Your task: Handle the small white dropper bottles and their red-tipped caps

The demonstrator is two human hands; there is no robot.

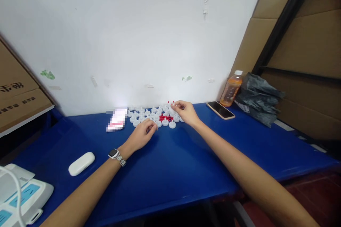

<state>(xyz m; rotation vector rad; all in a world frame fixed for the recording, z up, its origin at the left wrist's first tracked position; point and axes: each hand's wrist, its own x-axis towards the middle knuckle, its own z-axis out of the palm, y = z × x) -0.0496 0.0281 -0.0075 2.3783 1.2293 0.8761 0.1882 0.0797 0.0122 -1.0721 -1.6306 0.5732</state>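
Note:
Many white round caps with thin nozzles (pixel 172 124) stand in a cluster on the blue table by the wall. A heap of small red tips (pixel 166 117) lies among them, and two more red tips show at the back of the cluster. My right hand (pixel 185 111) is over the right side of the caps, thumb and forefinger pinched; whatever is between them is too small to make out. At the front left edge of the cluster, my left hand (pixel 144 133) rests low with its fingers curled, hiding what they may hold.
A phone (pixel 220 110), an orange drink bottle (pixel 231 89) and a dark plastic bag (pixel 258 95) are to the right. On the left lie a blurred pink-and-white packet (pixel 117 120), a white oval case (pixel 81 164) and a white device with a cable (pixel 26 195). Cardboard (pixel 21 92) flanks the table.

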